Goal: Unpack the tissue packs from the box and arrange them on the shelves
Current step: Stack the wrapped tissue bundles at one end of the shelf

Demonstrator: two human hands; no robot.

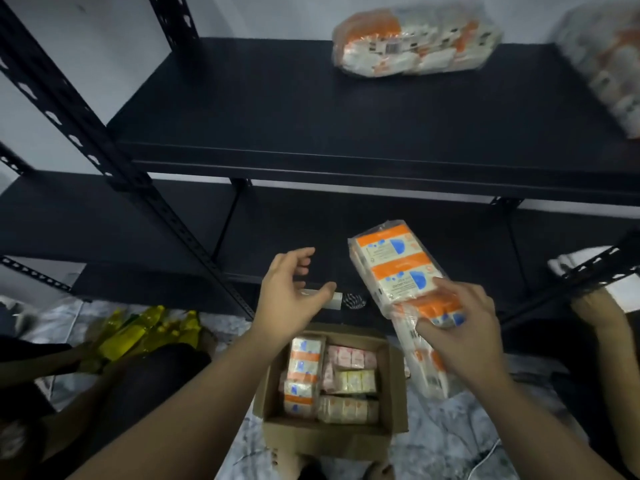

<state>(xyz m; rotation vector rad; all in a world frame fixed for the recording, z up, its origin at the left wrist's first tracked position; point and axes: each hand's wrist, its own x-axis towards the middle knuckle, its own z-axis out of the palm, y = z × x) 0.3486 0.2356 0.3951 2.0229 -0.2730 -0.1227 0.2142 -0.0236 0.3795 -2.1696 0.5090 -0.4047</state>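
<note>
Holding the long tissue pack (408,292) above the cardboard box (332,434) with right hand (464,334) curled around its middle, the person should bring the empty, relaxed left hand (291,289) under its far end before laying it flat on the upper shelf (277,109).

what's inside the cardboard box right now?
The cardboard box still holds tissue packs: orange-and-blue packs along its left side, pink packs and pale yellow packs to the right. Any layers beneath them are covered.
</note>
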